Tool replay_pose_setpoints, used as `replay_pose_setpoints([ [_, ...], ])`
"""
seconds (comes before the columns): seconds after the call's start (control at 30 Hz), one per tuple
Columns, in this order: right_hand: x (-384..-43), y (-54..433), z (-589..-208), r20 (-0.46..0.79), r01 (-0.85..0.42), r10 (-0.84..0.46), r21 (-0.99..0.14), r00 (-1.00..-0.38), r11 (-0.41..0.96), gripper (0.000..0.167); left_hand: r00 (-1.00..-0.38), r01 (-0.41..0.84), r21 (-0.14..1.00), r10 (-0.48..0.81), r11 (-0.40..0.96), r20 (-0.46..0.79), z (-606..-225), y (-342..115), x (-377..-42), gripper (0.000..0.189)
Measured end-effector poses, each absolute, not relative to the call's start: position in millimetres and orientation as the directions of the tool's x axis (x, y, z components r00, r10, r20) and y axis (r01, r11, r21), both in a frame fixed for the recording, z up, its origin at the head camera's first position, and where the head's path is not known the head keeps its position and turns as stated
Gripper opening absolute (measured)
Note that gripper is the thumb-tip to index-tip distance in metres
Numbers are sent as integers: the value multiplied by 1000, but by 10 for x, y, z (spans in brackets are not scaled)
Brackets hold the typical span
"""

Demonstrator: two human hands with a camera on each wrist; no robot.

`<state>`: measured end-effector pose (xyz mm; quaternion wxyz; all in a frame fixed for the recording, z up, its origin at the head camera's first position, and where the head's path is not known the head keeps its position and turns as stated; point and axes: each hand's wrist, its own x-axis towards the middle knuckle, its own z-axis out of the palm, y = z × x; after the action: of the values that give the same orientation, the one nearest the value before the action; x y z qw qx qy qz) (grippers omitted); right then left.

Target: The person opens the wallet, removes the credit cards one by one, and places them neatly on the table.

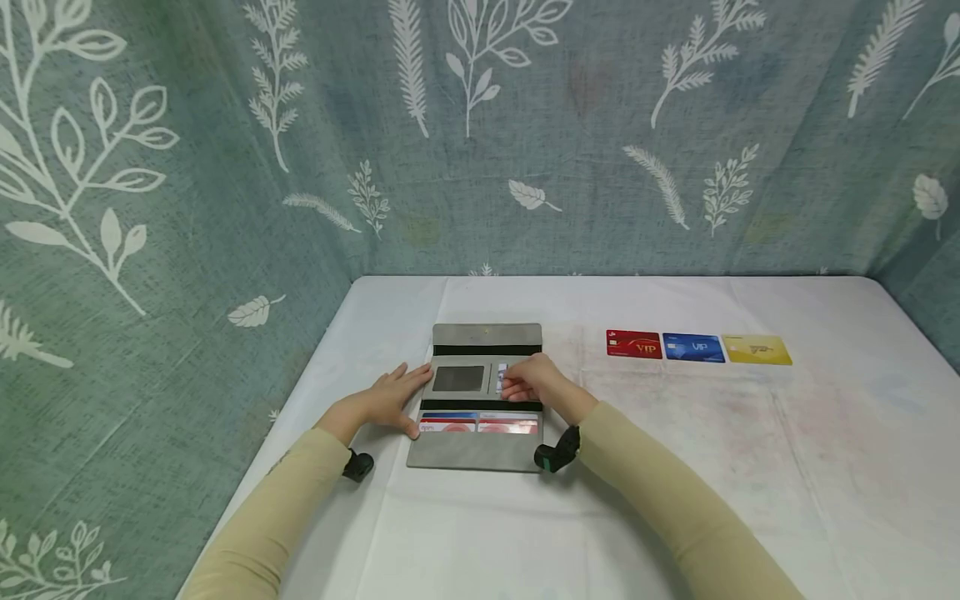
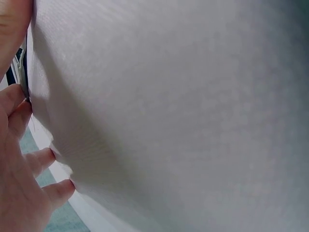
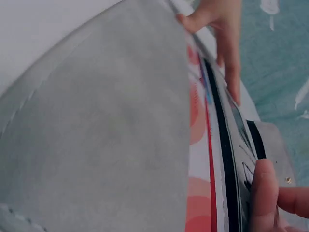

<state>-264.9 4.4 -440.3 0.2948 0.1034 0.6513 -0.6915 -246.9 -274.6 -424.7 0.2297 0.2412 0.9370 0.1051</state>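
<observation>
A grey trifold wallet (image 1: 472, 454) lies unfolded on the white table. My left hand (image 1: 386, 402) rests at its left edge with fingers spread; the left wrist view shows the fingertips (image 2: 60, 191) pressing on the white cloth. Over the wallet's middle panel, my right hand (image 1: 536, 379) has curled fingers, pinching a small white and blue-purple card (image 1: 501, 377) at the narrow slot. Most of that card is hidden by the fingers. Left of it sits a dark window pocket (image 1: 458, 379). Several red, white and blue cards (image 1: 447, 425) show in the lower panel's pockets.
To the right of the wallet, a red VIP card (image 1: 634, 344), a blue VIP card (image 1: 693, 347) and a yellow card (image 1: 757, 350) lie in a row on the white tablecloth (image 1: 675, 433). A green leaf-patterned curtain (image 1: 480, 208) hangs behind and to the left.
</observation>
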Motion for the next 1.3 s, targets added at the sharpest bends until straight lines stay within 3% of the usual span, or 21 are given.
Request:
replay_pose_setpoints([
  [0.27,-2675,48,-4373,-588,603,-253,-797,-768,23,13,-773,402,315,503,860,-387,-4243,-2743,-2465,111],
  [0.77,-2546,-30,-4364,-436,420,-165,-899,-885,122,18,-776,404,315,504,859,-379,-4268,-2771,-2476,112],
  [1.07,-2549,-76,-4422,-386,368,-119,-918,-915,149,26,-780,401,313,500,861,-376,-4264,-2766,-2474,112],
  [1.3,-2535,-45,-4416,-381,366,-120,-921,-917,129,41,-776,396,327,503,858,-379,-4261,-2767,-2464,112],
])
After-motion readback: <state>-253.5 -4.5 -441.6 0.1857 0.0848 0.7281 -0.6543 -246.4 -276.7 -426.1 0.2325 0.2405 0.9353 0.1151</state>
